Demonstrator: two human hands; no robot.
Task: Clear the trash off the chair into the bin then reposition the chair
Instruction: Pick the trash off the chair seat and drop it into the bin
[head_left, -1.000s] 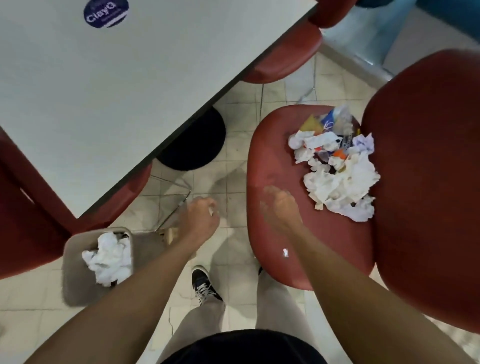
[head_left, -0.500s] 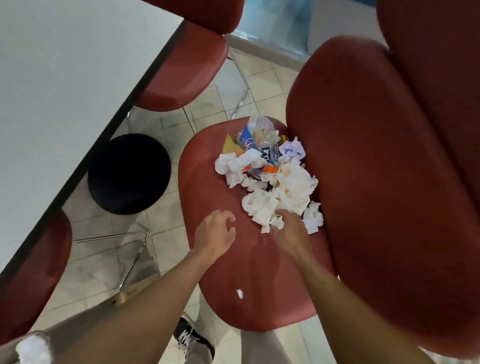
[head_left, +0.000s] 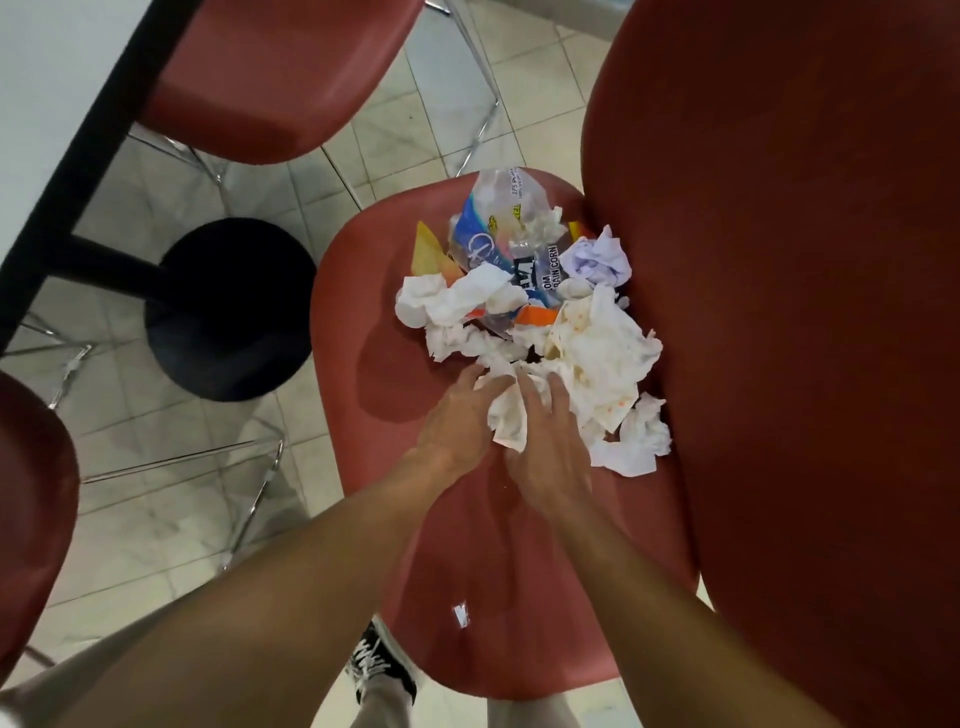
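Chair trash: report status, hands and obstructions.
Left hand and right hand together grip a crumpled napkin at the pile's near edge. Trash pile on chair seat. Nothing blocking.

The chair (head_left: 498, 571) seat is smooth red plastic with a dull sheen. On it, toward twelve o'clock, the trash (head_left: 530, 322) is crumpled, stained matt paper tissue with a glossy clear plastic wrapper (head_left: 498, 228). At nine o'clock the chair legs (head_left: 249, 499) look like shiny metal, over what may be glazed tile floor (head_left: 156, 415).
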